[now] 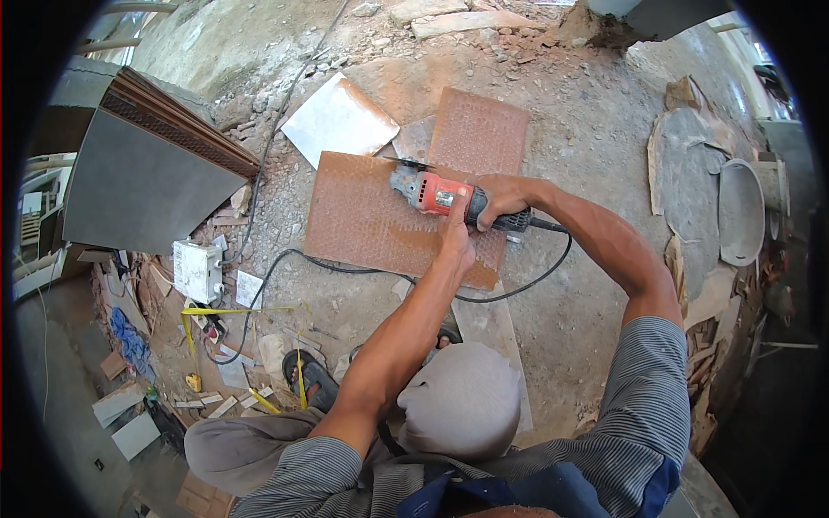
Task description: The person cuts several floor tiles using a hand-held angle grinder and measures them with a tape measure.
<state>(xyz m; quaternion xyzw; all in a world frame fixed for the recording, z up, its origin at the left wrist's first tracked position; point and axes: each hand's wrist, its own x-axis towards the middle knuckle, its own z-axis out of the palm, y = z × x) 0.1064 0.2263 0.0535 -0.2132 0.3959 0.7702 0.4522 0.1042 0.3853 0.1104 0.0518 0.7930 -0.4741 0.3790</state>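
Observation:
Both hands hold a red and black angle grinder (442, 193) over a brown tile (363, 220) lying with its bumpy back up. My left hand (456, 235) grips the grinder's body from the near side, thumb along the red casing. My right hand (501, 198) wraps round its black rear part. The thin disc (409, 162) is at the far edge of the tile; whether it touches cannot be made out. From the grinder's rear, a dark cord (553, 281) loops back beneath the tile's near side.
Another brown tile (484, 129) and a white tile (338, 119) lie beyond. Large tiles (155, 164) lean in a stack at left, near a white electrical box (198, 272). A yellow tape measure (193, 381) lies near my sandalled foot (313, 380). An oval basin (741, 211) stands at right.

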